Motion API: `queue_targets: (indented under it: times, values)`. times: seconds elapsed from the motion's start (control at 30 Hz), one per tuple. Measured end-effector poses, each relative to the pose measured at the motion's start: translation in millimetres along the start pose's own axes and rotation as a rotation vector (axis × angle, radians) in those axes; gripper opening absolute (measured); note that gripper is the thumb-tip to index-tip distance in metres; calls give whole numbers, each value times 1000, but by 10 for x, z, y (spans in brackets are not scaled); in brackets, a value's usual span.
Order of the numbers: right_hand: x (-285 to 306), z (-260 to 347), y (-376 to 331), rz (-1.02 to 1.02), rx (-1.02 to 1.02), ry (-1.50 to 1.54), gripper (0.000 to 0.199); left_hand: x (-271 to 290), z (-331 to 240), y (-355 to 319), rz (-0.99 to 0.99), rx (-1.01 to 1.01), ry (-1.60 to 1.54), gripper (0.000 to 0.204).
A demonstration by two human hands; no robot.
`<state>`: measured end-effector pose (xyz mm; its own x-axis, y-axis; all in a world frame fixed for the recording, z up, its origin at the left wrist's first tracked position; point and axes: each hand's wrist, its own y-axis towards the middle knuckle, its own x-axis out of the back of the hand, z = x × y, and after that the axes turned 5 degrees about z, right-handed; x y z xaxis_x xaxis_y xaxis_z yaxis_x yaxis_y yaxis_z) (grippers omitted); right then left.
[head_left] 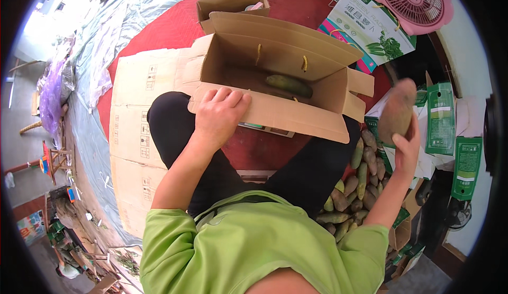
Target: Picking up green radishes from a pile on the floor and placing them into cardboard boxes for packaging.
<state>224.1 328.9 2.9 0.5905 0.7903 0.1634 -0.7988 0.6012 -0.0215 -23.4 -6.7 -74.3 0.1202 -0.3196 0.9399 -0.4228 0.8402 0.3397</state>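
An open cardboard box stands in front of me, across my knees, with its flaps folded outward. One green radish lies on its bottom, toward the right end. My left hand grips the near flap of the box, fingers curled over its edge. Off to the right of the box, my right hand holds up a brownish, soil-covered radish, slightly blurred, its lower end in the fingers. Below that hand, beside my right leg, lies a heap of green and brown radishes.
A smaller cardboard box stands behind the open one. Flattened cardboard covers the red floor cloth at left. Far right are a pink fan, a printed white-and-green carton and green cartons near the wall.
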Motion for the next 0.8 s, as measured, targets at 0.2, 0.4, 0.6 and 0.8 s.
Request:
queue_targets:
  times: [0.2, 0.4, 0.6, 0.8]
  values:
    - [-1022, 344, 876, 550, -117, -238, 80, 50, 71, -53, 44, 14, -8, 28]
    - [-1797, -469, 1469, 868, -109, -757, 64, 31, 59, -40, 54, 16, 10, 26]
    - [-2541, -553, 1527, 972, -140, -1230, 69, -1, 33, -86, 39, 27, -15, 24]
    - [-2536, -540, 1539, 879, -89, -822, 53, 11, 18, -55, 34, 7, -33, 24]
